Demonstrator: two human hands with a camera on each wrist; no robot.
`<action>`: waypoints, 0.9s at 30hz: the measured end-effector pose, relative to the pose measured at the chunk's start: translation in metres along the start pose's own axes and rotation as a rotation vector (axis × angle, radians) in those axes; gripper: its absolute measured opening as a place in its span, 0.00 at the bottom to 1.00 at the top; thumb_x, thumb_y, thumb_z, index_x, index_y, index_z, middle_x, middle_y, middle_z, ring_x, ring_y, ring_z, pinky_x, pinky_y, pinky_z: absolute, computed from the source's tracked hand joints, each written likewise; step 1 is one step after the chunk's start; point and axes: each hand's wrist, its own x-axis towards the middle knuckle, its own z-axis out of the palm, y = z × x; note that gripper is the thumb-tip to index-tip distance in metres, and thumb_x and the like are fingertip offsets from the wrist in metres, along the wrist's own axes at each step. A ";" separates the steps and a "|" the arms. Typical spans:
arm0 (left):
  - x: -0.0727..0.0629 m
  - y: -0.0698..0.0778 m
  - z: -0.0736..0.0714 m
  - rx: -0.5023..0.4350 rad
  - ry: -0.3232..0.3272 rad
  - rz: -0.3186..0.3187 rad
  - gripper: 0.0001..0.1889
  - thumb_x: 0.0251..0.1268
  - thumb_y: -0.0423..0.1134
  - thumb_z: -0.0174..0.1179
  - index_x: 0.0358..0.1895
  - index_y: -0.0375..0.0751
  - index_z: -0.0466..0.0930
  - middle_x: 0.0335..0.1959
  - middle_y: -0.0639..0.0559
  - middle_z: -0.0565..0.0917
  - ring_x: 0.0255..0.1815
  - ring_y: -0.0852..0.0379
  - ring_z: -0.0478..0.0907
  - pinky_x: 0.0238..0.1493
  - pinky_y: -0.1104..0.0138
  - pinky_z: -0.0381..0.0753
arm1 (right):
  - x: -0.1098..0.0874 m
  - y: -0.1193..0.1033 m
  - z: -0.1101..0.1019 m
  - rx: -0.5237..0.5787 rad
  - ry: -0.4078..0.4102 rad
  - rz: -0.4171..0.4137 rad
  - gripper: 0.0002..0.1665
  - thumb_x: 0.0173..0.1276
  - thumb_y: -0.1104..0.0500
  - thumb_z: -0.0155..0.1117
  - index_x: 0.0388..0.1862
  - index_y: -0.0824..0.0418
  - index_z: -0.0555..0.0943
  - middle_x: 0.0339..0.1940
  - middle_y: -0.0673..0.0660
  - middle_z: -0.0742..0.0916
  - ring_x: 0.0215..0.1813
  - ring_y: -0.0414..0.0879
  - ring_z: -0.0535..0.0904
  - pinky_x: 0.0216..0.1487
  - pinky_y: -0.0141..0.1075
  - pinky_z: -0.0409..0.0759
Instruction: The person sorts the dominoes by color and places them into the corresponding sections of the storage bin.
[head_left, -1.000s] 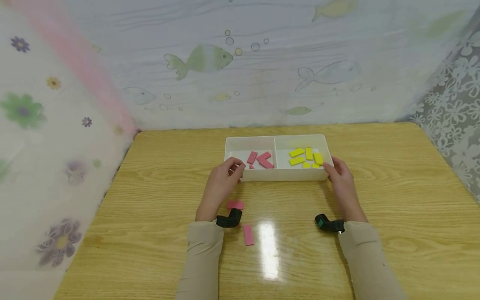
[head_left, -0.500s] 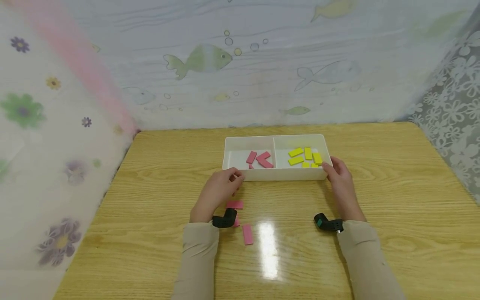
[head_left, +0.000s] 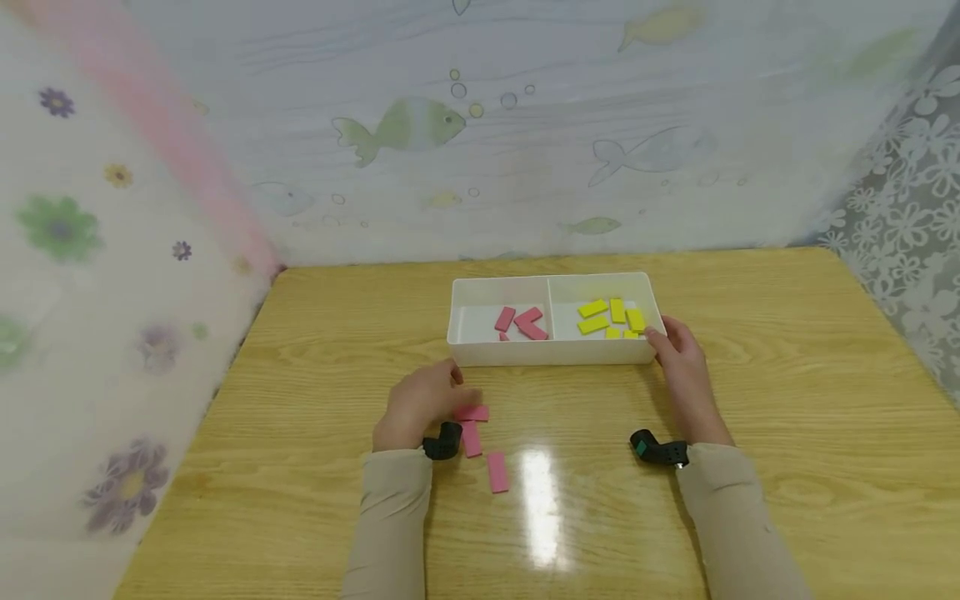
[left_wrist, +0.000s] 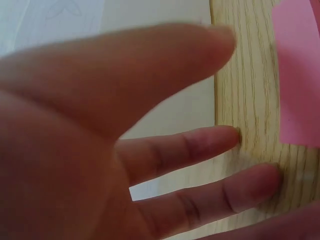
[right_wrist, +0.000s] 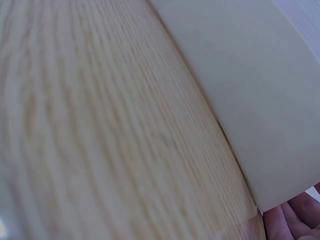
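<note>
A white two-compartment box (head_left: pixel 551 354) stands at the back of the table, pink tiles (head_left: pixel 534 329) in its left part and yellow tiles (head_left: pixel 593 325) in its right. My right hand (head_left: pixel 684 371) grips its front right corner, thumb at the rim. In the right wrist view, fingers (right_wrist: pixel 295 220) show beside the box's corner. My left hand (head_left: pixel 420 404) is low over the table in front of the box, at a pink tile (head_left: pixel 474 413). The left wrist view shows its thumb and fingers extended and apart, a pink tile (left_wrist: pixel 302 95) just beyond the fingertips.
Two more pink tiles lie nearer me: an upright-turned tile (head_left: pixel 471 440) beside the left wrist camera (head_left: pixel 444 442) and another tile (head_left: pixel 498 472) to its right. A fish-patterned curtain (head_left: pixel 525 183) hangs behind the wooden table (head_left: pixel 315 333).
My left hand has come back from the box's left compartment, down and toward the pink tiles on the table. My right hand stays at the box's corner.
</note>
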 end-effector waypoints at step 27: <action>0.000 0.031 0.025 0.068 -0.014 0.207 0.09 0.50 0.41 0.62 0.26 0.46 0.70 0.21 0.55 0.72 0.16 0.56 0.70 0.18 0.67 0.68 | 0.002 0.001 0.000 -0.007 0.004 0.012 0.39 0.66 0.41 0.48 0.69 0.59 0.52 0.69 0.57 0.58 0.67 0.47 0.54 0.64 0.46 0.54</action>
